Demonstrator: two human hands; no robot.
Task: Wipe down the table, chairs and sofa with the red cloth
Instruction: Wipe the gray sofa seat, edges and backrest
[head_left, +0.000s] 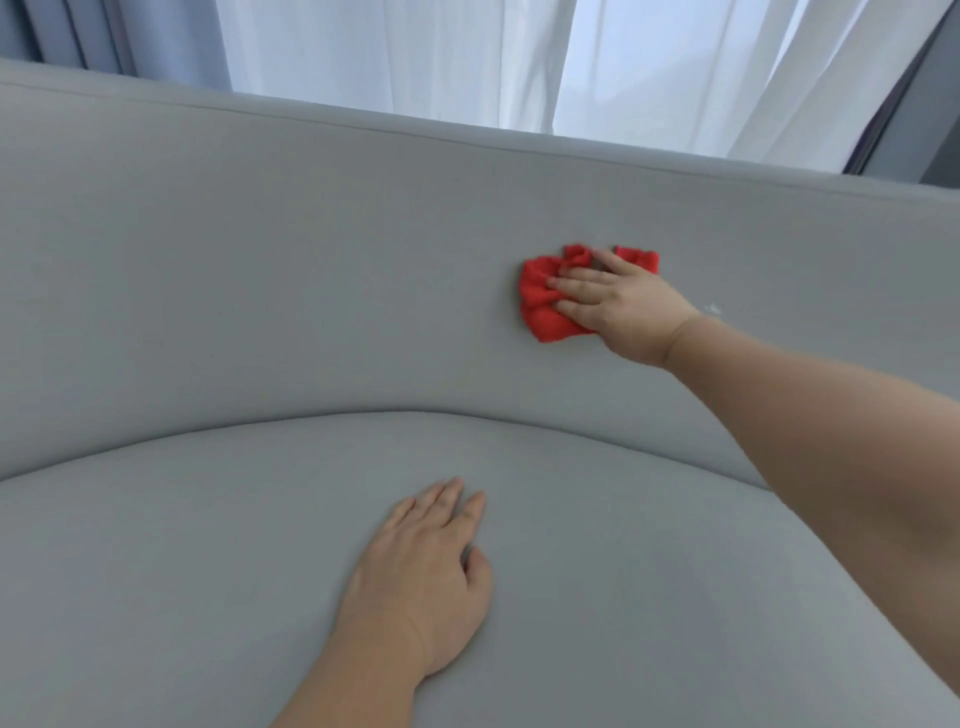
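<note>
The grey sofa (260, 270) fills the view, its backrest above and its seat cushion below. My right hand (623, 306) presses the crumpled red cloth (540, 306) flat against the backrest, right of centre, with straight fingers spread over it. Part of the cloth shows beyond my fingers at the upper right. My left hand (421, 582) rests palm down on the seat cushion, fingers straight and together, holding nothing.
White sheer curtains (415, 57) hang behind the sofa's top edge, with a blue-grey drape (104, 36) at the far left. A small pale mark (712, 308) sits on the backrest just right of my right wrist.
</note>
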